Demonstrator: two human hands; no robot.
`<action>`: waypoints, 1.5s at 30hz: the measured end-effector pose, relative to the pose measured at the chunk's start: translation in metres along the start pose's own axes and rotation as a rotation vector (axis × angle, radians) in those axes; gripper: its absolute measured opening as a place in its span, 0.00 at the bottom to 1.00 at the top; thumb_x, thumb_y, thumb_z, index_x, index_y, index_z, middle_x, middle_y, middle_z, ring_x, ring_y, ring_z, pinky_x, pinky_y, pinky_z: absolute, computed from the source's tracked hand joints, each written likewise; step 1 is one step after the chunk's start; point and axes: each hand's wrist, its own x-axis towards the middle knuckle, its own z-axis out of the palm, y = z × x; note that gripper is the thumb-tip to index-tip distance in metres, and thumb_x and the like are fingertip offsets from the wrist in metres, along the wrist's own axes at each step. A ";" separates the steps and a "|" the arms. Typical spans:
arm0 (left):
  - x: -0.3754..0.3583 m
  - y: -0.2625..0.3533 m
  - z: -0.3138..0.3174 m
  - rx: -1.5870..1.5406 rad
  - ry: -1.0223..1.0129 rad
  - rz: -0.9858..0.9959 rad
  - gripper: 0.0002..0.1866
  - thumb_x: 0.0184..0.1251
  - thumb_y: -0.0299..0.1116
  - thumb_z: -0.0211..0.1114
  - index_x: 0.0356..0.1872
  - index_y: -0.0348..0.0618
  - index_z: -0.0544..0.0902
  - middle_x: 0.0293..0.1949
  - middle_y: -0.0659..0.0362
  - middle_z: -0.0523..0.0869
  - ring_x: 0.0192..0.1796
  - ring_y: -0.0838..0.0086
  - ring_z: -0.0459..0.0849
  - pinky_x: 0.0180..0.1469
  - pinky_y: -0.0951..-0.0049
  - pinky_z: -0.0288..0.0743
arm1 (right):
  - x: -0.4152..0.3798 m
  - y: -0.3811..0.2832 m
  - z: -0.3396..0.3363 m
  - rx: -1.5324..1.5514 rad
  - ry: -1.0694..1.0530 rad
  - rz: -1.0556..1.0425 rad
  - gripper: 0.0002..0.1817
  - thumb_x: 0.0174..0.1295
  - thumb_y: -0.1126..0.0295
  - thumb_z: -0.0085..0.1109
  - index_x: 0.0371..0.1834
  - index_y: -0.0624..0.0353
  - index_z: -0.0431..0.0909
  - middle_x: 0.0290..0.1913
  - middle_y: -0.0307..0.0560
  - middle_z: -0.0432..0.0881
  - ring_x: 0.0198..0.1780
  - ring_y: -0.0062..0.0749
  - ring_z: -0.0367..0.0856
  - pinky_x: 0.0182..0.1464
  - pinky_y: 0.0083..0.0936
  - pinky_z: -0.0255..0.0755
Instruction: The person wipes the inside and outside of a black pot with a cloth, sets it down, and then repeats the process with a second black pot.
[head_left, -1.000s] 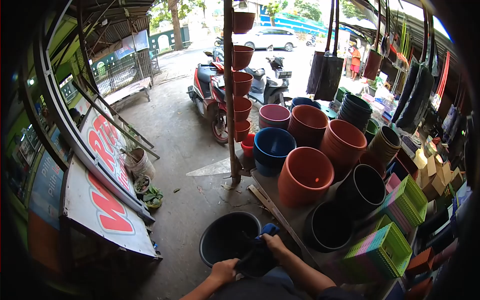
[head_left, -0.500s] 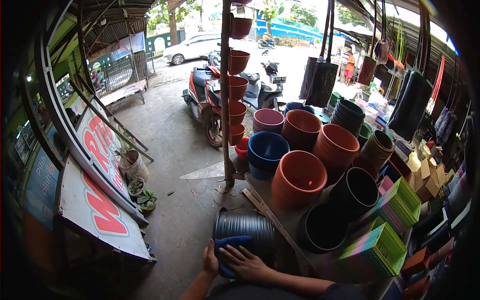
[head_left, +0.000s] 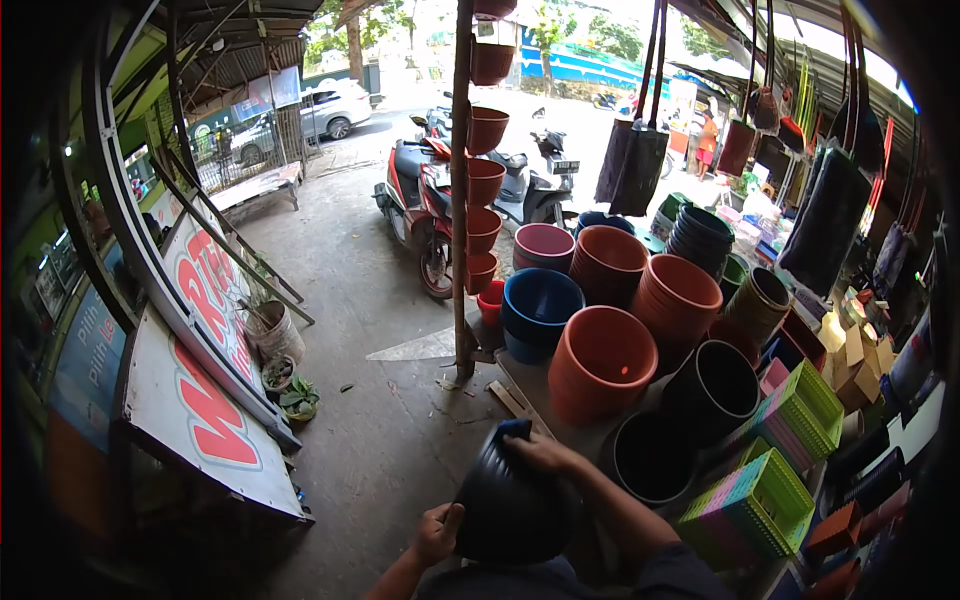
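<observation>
A black plastic pot (head_left: 508, 510) is tilted in front of me, close to my body. My left hand (head_left: 437, 532) is closed on its lower left edge, thumb uppermost. At the pot's upper right end, my right hand (head_left: 540, 455) presses a dark blue cloth (head_left: 514, 429) against the rim. Most of the cloth is hidden under the fingers and behind the pot.
Right of the pot stand orange pots (head_left: 603, 365), black pots (head_left: 652, 458), a blue pot (head_left: 541, 312) and green baskets (head_left: 770, 500). A pole (head_left: 461, 200) carries hanging planters. Leftward are a sign board (head_left: 200, 410) and potted plants (head_left: 298, 398). Motorcycles (head_left: 420, 200) are parked ahead.
The pot has turned from lying sideways to a steeper tilt. My right hand has moved up and right with the cloth; my left hand has gone from beside the cloth to the pot's edge.
</observation>
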 end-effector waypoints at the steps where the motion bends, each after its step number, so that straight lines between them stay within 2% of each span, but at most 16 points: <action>1: 0.002 0.000 0.002 -0.044 -0.004 -0.032 0.29 0.76 0.56 0.50 0.22 0.41 0.69 0.21 0.70 0.63 0.26 0.85 0.60 0.26 0.76 0.56 | -0.002 -0.004 0.007 -0.169 0.064 -0.082 0.26 0.72 0.47 0.48 0.55 0.59 0.75 0.44 0.46 0.83 0.45 0.34 0.80 0.50 0.32 0.73; 3: 0.004 0.005 0.005 -0.060 0.025 -0.048 0.29 0.76 0.57 0.50 0.23 0.41 0.69 0.21 0.70 0.63 0.27 0.85 0.60 0.27 0.76 0.55 | 0.009 0.012 0.028 -0.520 0.198 -0.114 0.34 0.71 0.45 0.42 0.66 0.64 0.69 0.65 0.58 0.74 0.65 0.46 0.73 0.67 0.39 0.63; 4: 0.004 0.006 0.006 -0.072 0.044 -0.073 0.30 0.75 0.58 0.49 0.23 0.41 0.69 0.22 0.70 0.63 0.28 0.85 0.60 0.27 0.76 0.55 | -0.015 -0.013 0.043 -0.643 0.279 -0.190 0.40 0.68 0.43 0.44 0.72 0.66 0.60 0.76 0.55 0.59 0.75 0.49 0.59 0.73 0.41 0.54; 8: 0.031 -0.037 0.007 -0.257 0.185 -0.070 0.28 0.76 0.57 0.49 0.29 0.40 0.73 0.26 0.67 0.72 0.30 0.83 0.68 0.32 0.75 0.66 | -0.035 -0.010 0.101 -0.884 0.427 -0.459 0.42 0.64 0.46 0.52 0.76 0.59 0.54 0.78 0.53 0.55 0.78 0.47 0.53 0.77 0.42 0.42; 10: 0.046 -0.029 0.007 -0.923 0.297 -0.278 0.25 0.77 0.53 0.48 0.40 0.36 0.77 0.37 0.58 0.80 0.39 0.75 0.80 0.44 0.71 0.76 | -0.047 -0.010 0.119 -1.057 0.354 -0.605 0.46 0.57 0.46 0.56 0.77 0.56 0.55 0.79 0.49 0.52 0.80 0.43 0.47 0.78 0.45 0.31; 11: 0.048 -0.022 0.003 -0.927 0.295 -0.283 0.25 0.77 0.53 0.48 0.40 0.36 0.77 0.37 0.58 0.80 0.39 0.75 0.80 0.44 0.71 0.76 | -0.050 -0.003 0.126 -1.000 0.302 -0.654 0.45 0.54 0.47 0.55 0.76 0.54 0.58 0.79 0.47 0.52 0.81 0.40 0.45 0.78 0.43 0.25; 14: 0.059 0.010 -0.007 -0.887 0.285 -0.224 0.26 0.77 0.49 0.47 0.57 0.32 0.75 0.51 0.46 0.81 0.53 0.59 0.83 0.58 0.62 0.75 | -0.051 0.035 0.140 -1.079 0.343 -0.796 0.41 0.56 0.49 0.53 0.75 0.52 0.61 0.80 0.46 0.50 0.81 0.38 0.43 0.78 0.45 0.25; 17: 0.068 0.023 0.000 -0.919 0.382 -0.142 0.31 0.77 0.52 0.43 0.64 0.32 0.71 0.61 0.47 0.78 0.62 0.57 0.78 0.65 0.58 0.70 | -0.053 0.087 0.136 -1.040 0.341 -0.886 0.38 0.58 0.51 0.51 0.73 0.54 0.64 0.80 0.47 0.50 0.81 0.42 0.42 0.78 0.48 0.27; 20: 0.070 0.019 -0.002 -1.162 0.288 -0.183 0.31 0.78 0.51 0.40 0.66 0.35 0.69 0.64 0.46 0.76 0.64 0.54 0.75 0.69 0.55 0.66 | -0.053 0.120 0.126 -1.091 0.637 -0.847 0.39 0.61 0.52 0.51 0.74 0.60 0.60 0.79 0.55 0.49 0.81 0.51 0.41 0.77 0.53 0.29; 23: 0.067 0.016 0.005 -1.368 0.142 -0.182 0.31 0.78 0.51 0.36 0.67 0.36 0.68 0.65 0.45 0.74 0.66 0.52 0.73 0.71 0.53 0.63 | -0.076 0.071 0.092 -0.505 0.788 -0.775 0.39 0.63 0.57 0.53 0.75 0.66 0.56 0.78 0.62 0.47 0.80 0.59 0.34 0.78 0.47 0.26; 26: 0.054 0.010 0.017 -1.509 0.071 -0.158 0.32 0.76 0.49 0.33 0.68 0.35 0.67 0.66 0.43 0.73 0.68 0.50 0.71 0.73 0.51 0.59 | -0.070 0.085 0.059 -0.078 0.951 -0.676 0.37 0.65 0.60 0.52 0.73 0.70 0.57 0.76 0.72 0.50 0.77 0.66 0.44 0.76 0.52 0.40; 28: 0.047 0.011 0.024 -1.481 0.056 -0.162 0.32 0.76 0.49 0.33 0.69 0.35 0.66 0.66 0.42 0.73 0.68 0.50 0.71 0.74 0.51 0.59 | -0.034 0.171 0.029 0.469 0.726 -0.479 0.32 0.69 0.60 0.50 0.70 0.71 0.63 0.70 0.71 0.63 0.69 0.60 0.66 0.70 0.48 0.59; 31: 0.038 0.016 0.034 -1.404 0.053 -0.180 0.32 0.77 0.49 0.33 0.69 0.34 0.65 0.66 0.42 0.72 0.68 0.50 0.71 0.74 0.52 0.59 | -0.094 0.064 -0.036 1.078 0.618 -0.052 0.27 0.72 0.58 0.48 0.65 0.69 0.69 0.61 0.62 0.76 0.56 0.47 0.80 0.61 0.39 0.72; 38: 0.020 0.018 0.063 -0.891 -0.003 -0.279 0.30 0.80 0.49 0.38 0.66 0.32 0.69 0.63 0.45 0.75 0.65 0.58 0.75 0.71 0.59 0.65 | -0.084 0.079 -0.118 0.947 -0.012 0.135 0.24 0.71 0.55 0.52 0.59 0.65 0.75 0.52 0.47 0.83 0.50 0.34 0.83 0.55 0.31 0.76; 43: 0.025 0.029 0.081 -0.529 -0.108 -0.258 0.27 0.80 0.47 0.46 0.62 0.30 0.72 0.56 0.49 0.81 0.57 0.65 0.81 0.64 0.67 0.73 | -0.057 0.054 -0.113 0.205 -0.119 0.123 0.28 0.69 0.49 0.53 0.60 0.61 0.75 0.49 0.43 0.82 0.49 0.26 0.79 0.54 0.28 0.72; 45: 0.029 0.030 0.094 -0.422 -0.118 -0.246 0.27 0.79 0.47 0.48 0.61 0.29 0.73 0.55 0.50 0.83 0.55 0.67 0.82 0.62 0.68 0.74 | -0.052 0.046 -0.090 -0.080 -0.125 -0.045 0.29 0.69 0.48 0.53 0.62 0.60 0.72 0.54 0.46 0.81 0.54 0.33 0.78 0.58 0.31 0.70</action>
